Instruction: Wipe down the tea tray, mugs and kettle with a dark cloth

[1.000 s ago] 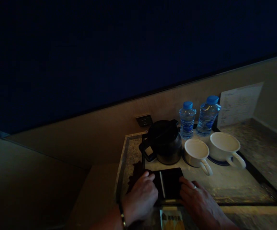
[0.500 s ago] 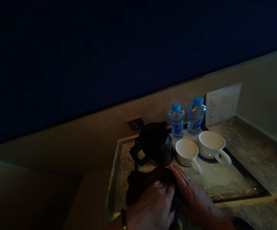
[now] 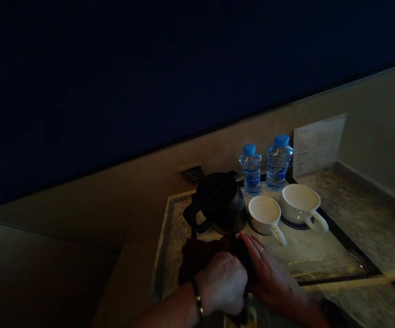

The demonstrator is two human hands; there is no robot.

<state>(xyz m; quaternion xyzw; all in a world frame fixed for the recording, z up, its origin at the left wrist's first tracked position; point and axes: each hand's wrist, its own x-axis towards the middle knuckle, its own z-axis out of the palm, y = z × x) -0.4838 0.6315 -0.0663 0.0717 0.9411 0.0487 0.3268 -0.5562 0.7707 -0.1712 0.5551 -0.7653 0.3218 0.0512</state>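
Dark cloth (image 3: 200,257): lay at tray's (image 3: 337,269) near-left corner, just before kettle (image 3: 220,205). Left hand (image 3: 223,287) fisted on it, nearer. Right hand (image 3: 269,278) flat, fingers extended, touching its right edge beside cup (image 3: 266,215).

Dark cloth (image 3: 200,257): largely covered by left hand (image 3: 223,287) and right hand (image 3: 269,275). Sheet (image 3: 319,143): print too small to read. Right forearm: cut by bottom edge.

Marble counter (image 3: 361,218) carries dark-rimmed tray (image 3: 337,234), propped card (image 3: 319,143).
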